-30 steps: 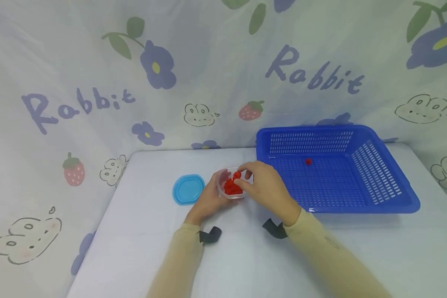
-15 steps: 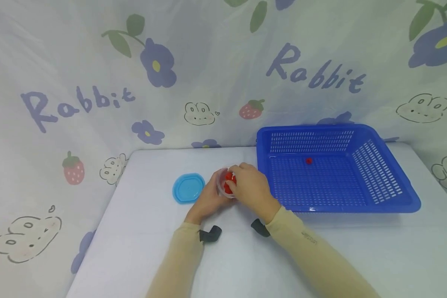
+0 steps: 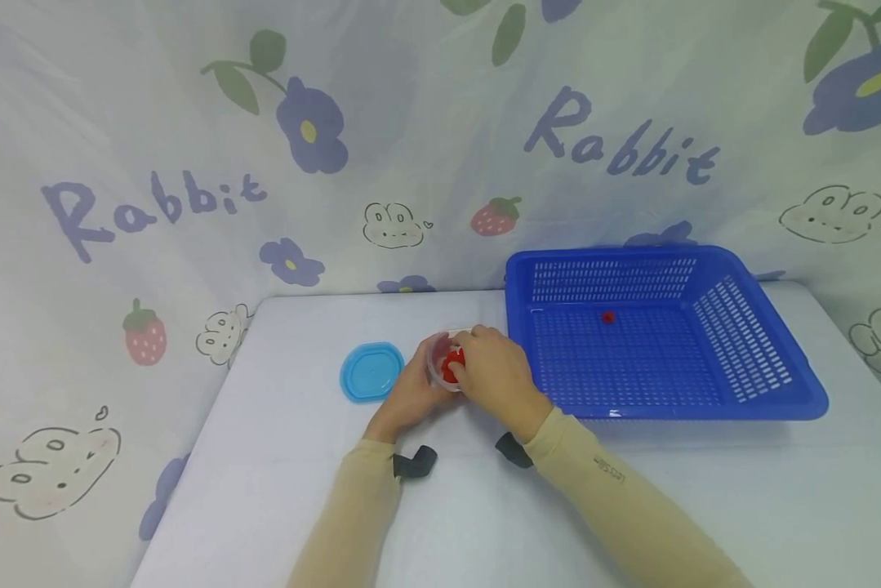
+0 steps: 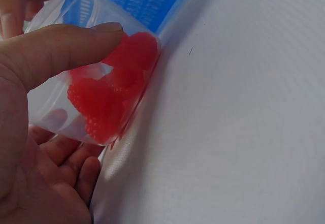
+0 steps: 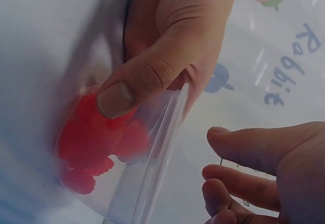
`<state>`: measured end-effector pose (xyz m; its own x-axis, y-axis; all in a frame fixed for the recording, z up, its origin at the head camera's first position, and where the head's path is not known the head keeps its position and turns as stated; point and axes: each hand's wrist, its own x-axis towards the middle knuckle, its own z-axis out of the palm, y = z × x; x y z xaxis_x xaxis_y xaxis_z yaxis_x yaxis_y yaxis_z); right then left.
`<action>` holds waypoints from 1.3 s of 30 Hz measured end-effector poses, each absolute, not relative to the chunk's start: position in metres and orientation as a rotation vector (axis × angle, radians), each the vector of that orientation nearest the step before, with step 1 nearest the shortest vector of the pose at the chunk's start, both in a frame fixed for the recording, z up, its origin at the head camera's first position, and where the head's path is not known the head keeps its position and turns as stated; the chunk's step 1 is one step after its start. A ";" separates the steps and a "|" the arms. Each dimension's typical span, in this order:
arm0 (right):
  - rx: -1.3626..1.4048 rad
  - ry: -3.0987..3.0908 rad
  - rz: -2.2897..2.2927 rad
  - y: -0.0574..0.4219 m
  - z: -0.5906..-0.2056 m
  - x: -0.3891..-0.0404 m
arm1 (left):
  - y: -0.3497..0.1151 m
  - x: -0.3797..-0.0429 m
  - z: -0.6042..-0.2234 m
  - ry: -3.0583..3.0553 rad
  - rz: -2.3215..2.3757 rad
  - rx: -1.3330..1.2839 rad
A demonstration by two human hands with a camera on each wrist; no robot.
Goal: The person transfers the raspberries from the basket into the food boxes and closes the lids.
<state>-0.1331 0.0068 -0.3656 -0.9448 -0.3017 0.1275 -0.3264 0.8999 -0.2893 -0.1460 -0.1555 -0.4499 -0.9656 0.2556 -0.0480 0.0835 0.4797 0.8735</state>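
My left hand [image 3: 412, 398] holds a small clear plastic tub [image 5: 160, 153] by its side, low over the white table, with the thumb pressed against the wall. Several red raspberries [image 4: 109, 94] lie at the bottom of the tub, seen through its wall in both wrist views. Over the tub's mouth is my right hand [image 3: 495, 371]. In the right wrist view its thumb and bent fingers [image 5: 244, 183] are just outside the rim, apart from each other, with nothing visible between them. From the head camera, the right hand hides part of the tub.
A light-blue lid [image 3: 372, 372] lies on the table left of the tub. To the right stands a large blue slotted basket [image 3: 631, 359], with one small red raspberry [image 3: 608, 318] inside near the back. A printed cloth [image 3: 411, 122] hangs behind the table.
My right hand has moved left over the tub with a raspberry pinched in its fingers, then let it go among the others. The left hand and tub have stayed in place.
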 end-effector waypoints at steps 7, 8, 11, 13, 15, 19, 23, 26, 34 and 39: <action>0.503 -2.937 0.659 0.011 -0.358 -0.130 | -0.156 -0.146 -0.449 2.540 1.500 0.311; 0.508 -2.921 0.675 0.013 -0.356 -0.130 | -0.157 -0.146 -0.449 2.536 1.505 0.318; 0.517 -2.876 0.732 0.019 -0.347 -0.127 | -0.157 -0.146 -0.450 2.524 1.523 0.336; 0.524 -2.856 0.745 0.022 -0.342 -0.125 | -0.157 -0.146 -0.450 2.523 1.533 0.351; 0.533 -2.838 0.745 0.026 -0.336 -0.124 | -0.158 -0.147 -0.451 2.533 1.532 0.352; 0.539 -2.833 0.719 0.033 -0.328 -0.122 | -0.158 -0.147 -0.452 2.550 1.510 0.351; 0.516 -2.859 0.708 0.042 -0.320 -0.122 | -0.157 -0.147 -0.452 2.544 1.501 0.309; 0.500 -2.868 0.706 0.050 -0.316 -0.122 | -0.155 -0.147 -0.452 2.540 1.496 0.277; 0.493 -2.855 0.686 0.079 -0.307 -0.127 | -0.153 -0.147 -0.454 2.549 1.460 0.258; 0.502 -2.858 0.665 0.094 -0.302 -0.134 | -0.152 -0.147 -0.453 2.544 1.463 0.247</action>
